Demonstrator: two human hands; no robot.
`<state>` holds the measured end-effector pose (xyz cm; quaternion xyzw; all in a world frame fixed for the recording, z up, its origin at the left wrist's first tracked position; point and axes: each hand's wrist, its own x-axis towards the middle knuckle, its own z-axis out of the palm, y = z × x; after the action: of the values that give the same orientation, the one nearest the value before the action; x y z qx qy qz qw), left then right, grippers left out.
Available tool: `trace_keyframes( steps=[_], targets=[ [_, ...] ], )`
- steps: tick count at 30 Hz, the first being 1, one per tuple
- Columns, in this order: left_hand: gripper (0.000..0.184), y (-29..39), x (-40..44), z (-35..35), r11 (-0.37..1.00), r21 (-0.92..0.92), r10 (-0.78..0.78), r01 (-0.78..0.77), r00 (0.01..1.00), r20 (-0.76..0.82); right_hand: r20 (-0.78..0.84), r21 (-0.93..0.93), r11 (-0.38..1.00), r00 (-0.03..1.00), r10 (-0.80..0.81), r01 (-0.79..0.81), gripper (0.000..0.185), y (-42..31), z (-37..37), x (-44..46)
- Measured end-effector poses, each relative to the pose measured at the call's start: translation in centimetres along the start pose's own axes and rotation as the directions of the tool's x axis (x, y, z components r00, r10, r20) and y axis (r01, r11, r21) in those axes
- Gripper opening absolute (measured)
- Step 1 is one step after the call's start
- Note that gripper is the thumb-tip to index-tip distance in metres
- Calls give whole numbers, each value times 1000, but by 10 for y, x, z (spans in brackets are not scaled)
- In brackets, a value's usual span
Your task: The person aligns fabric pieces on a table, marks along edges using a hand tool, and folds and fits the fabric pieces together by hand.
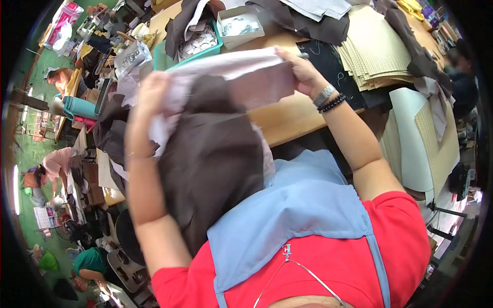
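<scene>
Stretched between my two hands is a pale pinkish-white fabric piece [221,64], raised over the wooden table. Dark brown fabric [213,149] hangs below it, in front of my blue apron. My left hand [153,90], blurred by motion, grips the pale fabric at its left end. At the other end my right hand [303,72] pinches the fabric's upper corner, with a watch and a dark bead bracelet on that wrist.
A teal tray [219,43] of small pieces and a white box [240,25] stand behind the fabric. Stacked cream patterned sheets [375,46] lie at the right. A teal bottle [81,107] is at the left, with other people working beyond.
</scene>
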<state>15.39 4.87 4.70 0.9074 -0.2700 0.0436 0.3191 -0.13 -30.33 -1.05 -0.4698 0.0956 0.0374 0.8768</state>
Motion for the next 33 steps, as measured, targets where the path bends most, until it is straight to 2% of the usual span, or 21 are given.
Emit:
trace_keyframes(
  steps=[1, 2, 3, 5, 7, 8, 10, 11, 15, 16, 18, 19, 20, 21, 22, 23, 24, 26, 27, 30, 33],
  targets=[
    [35, -6, 2, 58, 975, -192, -94, 109, 992, 85, -187, -52, 998, 981, -56, 48, 37, 5, -25, 4],
    [34, 10, -3, 93, 980, -169, -106, 107, 994, 15, -253, -22, 995, 962, -101, 99, 31, 5, -39, 0],
    [34, 26, -9, 127, 984, -145, -117, 108, 992, -56, -276, 15, 994, 956, -99, 107, 29, 10, -69, 3],
    [34, 11, -7, 183, 939, -340, -113, 56, 982, -150, -298, -48, 975, 929, -221, 217, 27, 15, -95, 1],
    [33, 20, -15, 196, 917, -395, -163, 64, 961, -223, -228, -228, 887, 863, -450, 402, 28, 30, -87, -11],
    [32, 20, -18, 197, 914, -401, -165, 61, 959, -230, -185, -492, 790, 842, -506, 367, 28, 33, -86, -14],
    [31, 22, -19, 188, 914, -402, -165, 52, 954, -251, -35, -876, 410, 813, -581, 255, 31, 37, -83, -13],
    [34, 24, -20, 183, 924, -367, -199, 108, 955, -221, 1, -843, 415, 773, -635, 342, 32, 40, -83, -9],
    [37, 15, -23, 174, 988, 34, -147, 152, 981, -125, -204, -822, 541, 793, -575, 181, 36, 9, -113, 5],
    [38, 20, -22, 175, 987, 107, -110, 123, 987, -119, -104, -950, 281, 715, -691, 133, 33, 3, -109, 6],
    [36, 27, -22, 177, 971, 199, -116, 132, 989, -90, 263, -952, -177, 371, -891, 251, 35, 5, -88, 15],
    [33, 29, -20, 177, 961, 219, -159, 172, 984, -74, 275, -954, -189, 431, -859, 233, 35, 4, -68, 2],
    [31, 31, -20, 177, 948, 238, -204, 212, 977, -59, 349, -919, -208, 444, -825, 336, 34, 8, -52, -3],
    [28, 30, -21, 179, 960, 225, -136, 164, 982, -133, 422, -876, -228, 447, -788, 424, 37, 19, -38, -7],
    [26, 29, -23, 181, 970, 217, -67, 113, 976, -207, 307, -925, -30, 697, -648, 379, 38, 29, -16, -22],
    [25, 29, -23, 181, 975, 213, 3, 60, 959, -282, 420, -884, -124, 652, -631, 450, 37, 43, -10, -22],
    [25, 33, -23, 178, 976, 194, 146, -98, 957, -252, 338, -936, -103, 782, -524, 335, 34, 55, -5, -24],
    [28, 50, -25, 163, 907, 141, 418, -396, 886, -199, 322, -939, -80, 773, -546, 335, 29, 76, -8, -18],
    [37, 59, -31, 159, 919, 67, 389, -388, 921, -5, 353, -928, -107, 753, -555, 357, 28, 77, -9, -17],
    [46, 60, -48, 179, 981, 2, 190, -192, 972, 136, 486, -864, -183, 681, -548, 470, 25, 78, -11, -19],
    [54, 55, -44, 180, 972, -234, 39, 6, 981, 190, 677, -717, -209, 593, -436, 665, 22, 75, -5, -31]
  ],
)
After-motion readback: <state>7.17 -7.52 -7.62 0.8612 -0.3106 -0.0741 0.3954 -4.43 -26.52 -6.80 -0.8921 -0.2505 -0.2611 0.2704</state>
